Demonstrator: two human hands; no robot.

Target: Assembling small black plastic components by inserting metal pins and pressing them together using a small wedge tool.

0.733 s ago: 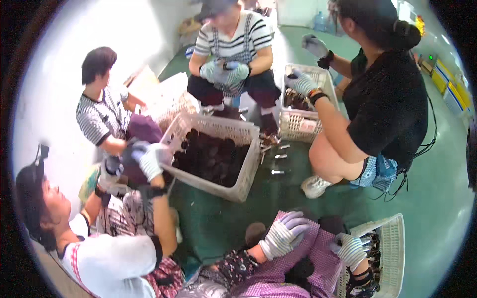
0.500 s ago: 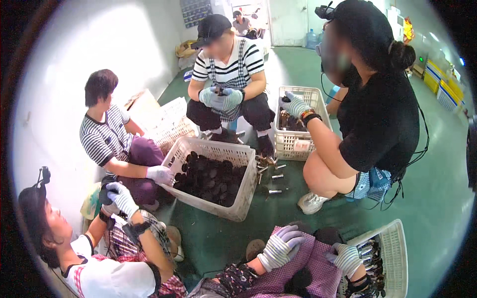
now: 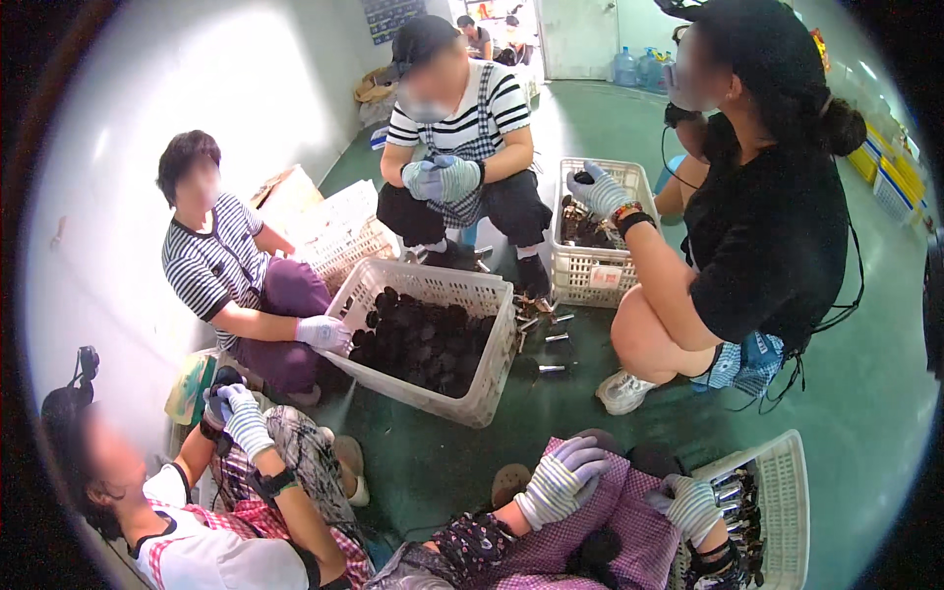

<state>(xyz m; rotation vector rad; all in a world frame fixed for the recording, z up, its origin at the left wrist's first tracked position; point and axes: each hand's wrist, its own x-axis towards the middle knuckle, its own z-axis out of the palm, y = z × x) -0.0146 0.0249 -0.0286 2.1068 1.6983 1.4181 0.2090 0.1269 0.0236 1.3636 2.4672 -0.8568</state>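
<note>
My left hand (image 3: pixel 563 483), in a white and grey striped glove, lies on the purple checked apron (image 3: pixel 531 546) over my knee. Its fingers are stretched out and hold nothing. Gloved alike, my right hand (image 3: pixel 690 508) rests at the apron's right edge with fingers loosely bent, and I see nothing in it. Beside that hand stands a white plastic basket (image 3: pixel 793 492) with metal-ended black pieces (image 3: pixel 733 497). A black round piece (image 3: pixel 596 547) lies in the apron's lap, between my hands.
A large white basket (image 3: pixel 482 383) of black round pieces (image 3: pixel 423 339) stands ahead. Metal-ended pieces (image 3: pixel 556 337) lie on the green floor beside it. Several co-workers sit around, one in black (image 3: pixel 767 216) by another white basket (image 3: pixel 602 270). Water bottles (image 3: pixel 624 67) stand far back.
The view has shifted slightly. The co-worker at the lower left has lowered the black piece a little, and the one at the back has brought both hands together. My hands stay in place.
</note>
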